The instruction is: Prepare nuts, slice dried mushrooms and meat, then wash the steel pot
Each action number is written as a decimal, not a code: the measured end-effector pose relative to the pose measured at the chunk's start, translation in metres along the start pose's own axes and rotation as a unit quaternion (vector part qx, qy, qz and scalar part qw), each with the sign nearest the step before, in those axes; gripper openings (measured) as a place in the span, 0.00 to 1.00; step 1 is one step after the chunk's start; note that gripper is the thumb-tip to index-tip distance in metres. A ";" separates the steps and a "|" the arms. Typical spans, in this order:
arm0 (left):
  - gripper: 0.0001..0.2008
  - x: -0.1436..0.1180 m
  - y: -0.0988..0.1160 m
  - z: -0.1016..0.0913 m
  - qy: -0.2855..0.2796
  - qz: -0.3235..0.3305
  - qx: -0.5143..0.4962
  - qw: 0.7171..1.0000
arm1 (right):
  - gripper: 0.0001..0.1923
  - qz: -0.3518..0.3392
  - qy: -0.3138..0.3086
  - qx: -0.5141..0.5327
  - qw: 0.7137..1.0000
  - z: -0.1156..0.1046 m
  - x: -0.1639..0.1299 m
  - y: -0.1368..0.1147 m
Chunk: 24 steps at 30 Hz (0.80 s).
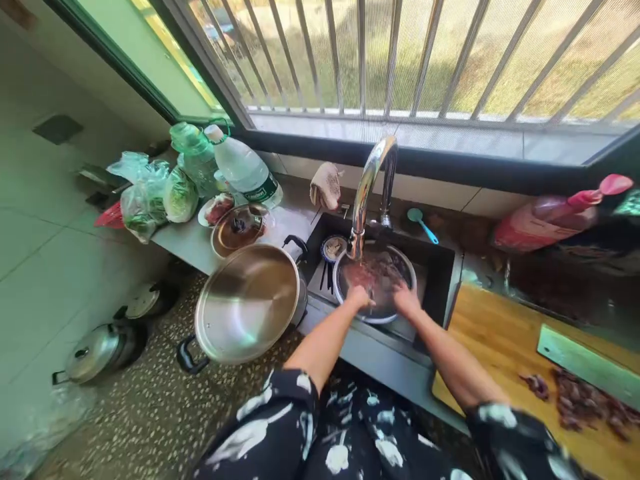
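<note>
Stainless steel fills the scene: a round metal basin (375, 283) sits inside the dark sink (440, 267), directly under the curved chrome tap (367, 187), and holds reddish pieces of meat (373, 273). The person's left hand (359, 297) and right hand (406, 300) both reach into the near side of the basin, close together and touching the meat; the fingers are bent down into the contents, and whether they grip anything cannot be told. Both forearms stretch out from dark sleeves with white blotches.

Just left of the sink, a large steel pot (247, 303) with black handles rests on the grey tabletop (185, 240), its edge overhanging the front. Behind it lies a glass lid (240, 230), and beside that a small plate of meat (217, 208). Farther back stand a clear water bottle (245, 170), a green plastic jug (193, 150) and bags of leafy vegetables (150, 197). A crumpled cloth (326, 185) is draped at the back of the sink, and a teal spoon (423, 223) lies on the sink's far edge.

To the right, a wooden chopping board (500, 340) carries a cleaver (585, 363) and scraps of dark red meat (580, 400). A pink pump bottle (550, 217) lies on its side behind it. Two lidded pots (105, 347) sit on the speckled floor at the left. A barred window (400, 60) runs above.
</note>
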State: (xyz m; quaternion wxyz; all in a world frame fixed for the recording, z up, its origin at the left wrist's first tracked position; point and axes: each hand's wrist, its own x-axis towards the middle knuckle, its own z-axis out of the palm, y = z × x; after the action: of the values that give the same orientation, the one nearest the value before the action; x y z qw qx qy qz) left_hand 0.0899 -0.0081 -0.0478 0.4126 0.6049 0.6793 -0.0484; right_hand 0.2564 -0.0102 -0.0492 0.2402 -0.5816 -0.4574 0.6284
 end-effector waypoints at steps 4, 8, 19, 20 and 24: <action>0.30 -0.003 -0.007 0.031 0.012 0.052 -0.108 0.993 | 0.11 0.053 0.037 0.014 0.998 0.024 0.004 0.029; 0.26 -0.013 -0.007 0.029 0.037 0.089 -0.128 0.987 | 0.11 0.068 0.031 0.220 0.973 0.028 -0.005 0.036; 0.16 -0.058 -0.040 0.022 0.029 0.058 -0.628 0.775 | 0.20 -0.059 0.111 0.317 0.940 0.047 -0.071 0.018; 0.16 -0.065 -0.041 0.018 0.018 0.061 -0.673 0.737 | 0.20 -0.067 0.109 0.308 0.943 0.052 -0.077 0.013; 0.14 -0.096 -0.037 -0.004 -0.040 0.095 -0.772 0.627 | 0.25 -0.051 0.128 0.144 0.980 0.084 -0.091 -0.011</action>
State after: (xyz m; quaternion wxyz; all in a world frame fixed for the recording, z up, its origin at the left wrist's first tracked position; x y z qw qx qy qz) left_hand 0.0490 -0.0911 -0.0019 0.7579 0.1238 0.3890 0.5089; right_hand 0.1932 -0.1054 -0.0014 0.4095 -0.5921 -0.3571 0.5951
